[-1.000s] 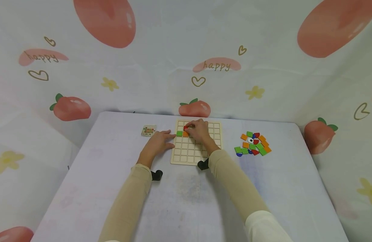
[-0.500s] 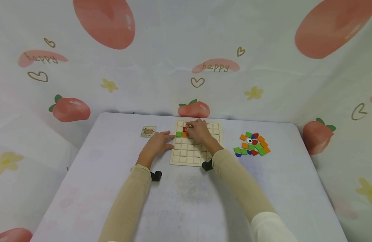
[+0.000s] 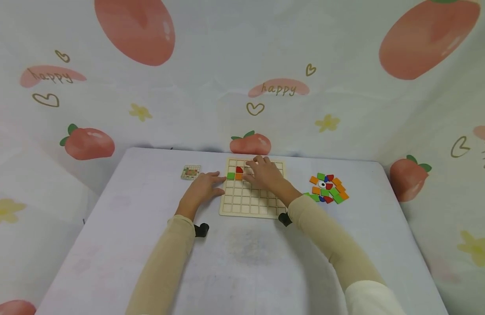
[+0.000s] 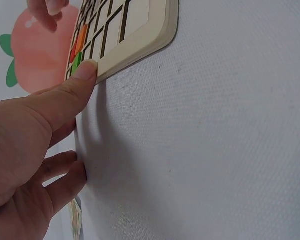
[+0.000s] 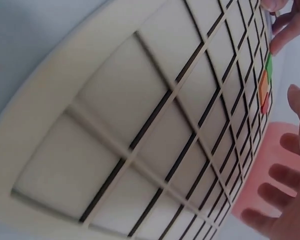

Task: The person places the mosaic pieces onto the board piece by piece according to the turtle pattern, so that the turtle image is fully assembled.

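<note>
A pale wooden grid board (image 3: 242, 209) lies near the back of the table. Towards its upper left, a green square tile (image 3: 230, 176) and an orange square tile (image 3: 238, 176) sit side by side. Directly above the orange one is a red quarter-round tile (image 3: 239, 169). My left hand (image 3: 201, 189) is at the board's left edge; in the left wrist view its thumb (image 4: 85, 70) touches the rim near the green tile. Above the board, just right of the tiles, my right hand (image 3: 268, 176) has spread fingers, with nothing seen between them.
Several loose tiles in orange, green, red and blue, with a white eye piece (image 3: 322, 185), lie in a pile right of the board. A small patterned card (image 3: 191, 172) lies to the left. Patterned fabric (image 3: 211, 87) rises behind the table (image 3: 242, 262).
My right hand has let go of the red quarter-round tile and moved right, its fingers spreading. The tile stays on the board. My left hand keeps its place at the edge.
</note>
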Demonstrator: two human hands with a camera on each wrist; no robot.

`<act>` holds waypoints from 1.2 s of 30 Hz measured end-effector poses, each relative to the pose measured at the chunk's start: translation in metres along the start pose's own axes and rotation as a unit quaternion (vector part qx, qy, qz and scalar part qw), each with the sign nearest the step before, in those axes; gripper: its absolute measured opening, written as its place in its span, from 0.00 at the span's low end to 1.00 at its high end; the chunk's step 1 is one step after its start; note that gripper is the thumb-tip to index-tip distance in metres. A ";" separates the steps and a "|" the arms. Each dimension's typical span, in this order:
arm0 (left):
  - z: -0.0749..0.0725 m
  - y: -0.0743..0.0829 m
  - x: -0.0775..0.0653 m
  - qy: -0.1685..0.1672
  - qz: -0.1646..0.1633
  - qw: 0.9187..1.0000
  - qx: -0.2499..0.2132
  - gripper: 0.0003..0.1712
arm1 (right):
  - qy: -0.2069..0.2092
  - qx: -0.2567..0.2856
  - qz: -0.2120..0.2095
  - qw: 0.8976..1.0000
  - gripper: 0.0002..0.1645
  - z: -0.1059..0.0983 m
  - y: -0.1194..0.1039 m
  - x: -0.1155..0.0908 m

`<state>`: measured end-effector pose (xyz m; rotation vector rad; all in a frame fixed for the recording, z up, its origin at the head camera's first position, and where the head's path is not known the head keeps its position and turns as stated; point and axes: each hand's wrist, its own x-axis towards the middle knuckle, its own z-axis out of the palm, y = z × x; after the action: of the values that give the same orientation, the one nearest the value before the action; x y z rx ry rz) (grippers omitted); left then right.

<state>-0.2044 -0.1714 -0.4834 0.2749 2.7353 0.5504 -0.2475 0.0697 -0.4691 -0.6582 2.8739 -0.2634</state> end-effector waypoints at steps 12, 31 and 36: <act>0.004 -0.002 -0.001 0.008 -0.004 1.000 -0.003 0.36 | -0.011 -0.039 0.006 0.999 0.48 -0.002 0.021 -0.024; 0.000 0.000 -0.001 0.010 0.005 1.000 -0.007 0.36 | -0.016 -0.028 0.055 0.998 0.52 0.013 0.077 -0.061; -0.001 -0.001 0.000 0.005 0.005 1.000 -0.002 0.36 | 0.001 -0.015 0.063 0.998 0.52 0.018 0.093 -0.075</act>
<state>-0.2044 -0.1724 -0.4830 0.2852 2.7436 0.5624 -0.2161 0.1832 -0.4961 -0.4796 2.9109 -0.2025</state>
